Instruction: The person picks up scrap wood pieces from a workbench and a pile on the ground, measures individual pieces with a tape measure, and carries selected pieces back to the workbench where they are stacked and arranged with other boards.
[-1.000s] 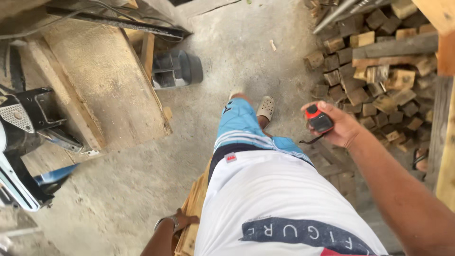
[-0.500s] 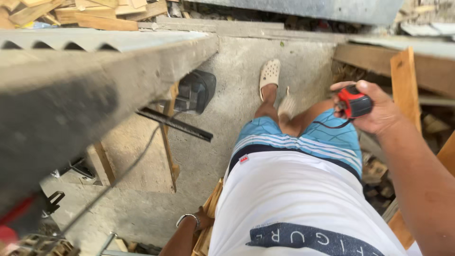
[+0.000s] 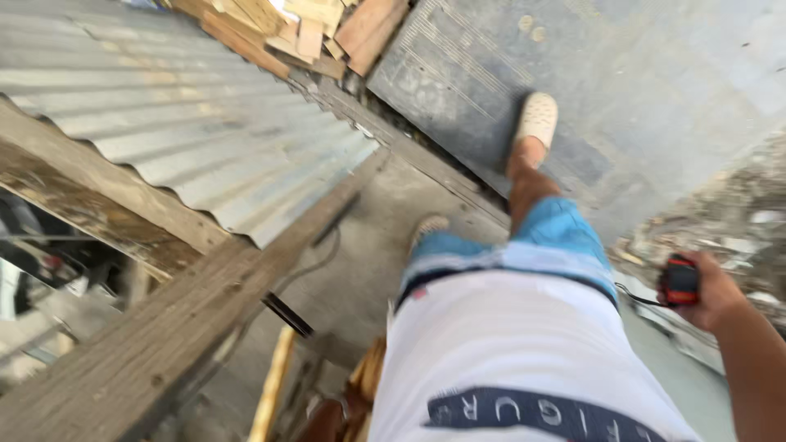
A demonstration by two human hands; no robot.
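**Right hand holds a red and black tape measure beside the hip**

The fingers [image 3: 711, 282] of the right hand [image 3: 712, 290] are wrapped tight around a small red and black tape measure [image 3: 680, 281], held out to the right of the body at about hip level. A thin dark strap [image 3: 634, 296] hangs from the tool toward the blue shorts [image 3: 557, 237]. The right forearm runs down to the lower right corner.

The left hand [image 3: 327, 419] shows only in part at the bottom edge, next to some yellowish wooden pieces [image 3: 274, 385]; whether its fingers are apart or together I cannot tell.

The person wears a white shirt [image 3: 516, 352] and pale perforated clogs; one clog [image 3: 536, 119] stands on a dark grey mat [image 3: 458, 74], the other [image 3: 426, 227] on the concrete floor [image 3: 368, 270]. To the left, a weathered wooden beam [image 3: 164, 344] runs along the lower edge of a corrugated metal sheet [image 3: 164, 106]. Stacked timber offcuts [image 3: 303, 29] lie at the top, and rubble [image 3: 729, 213] lies to the right
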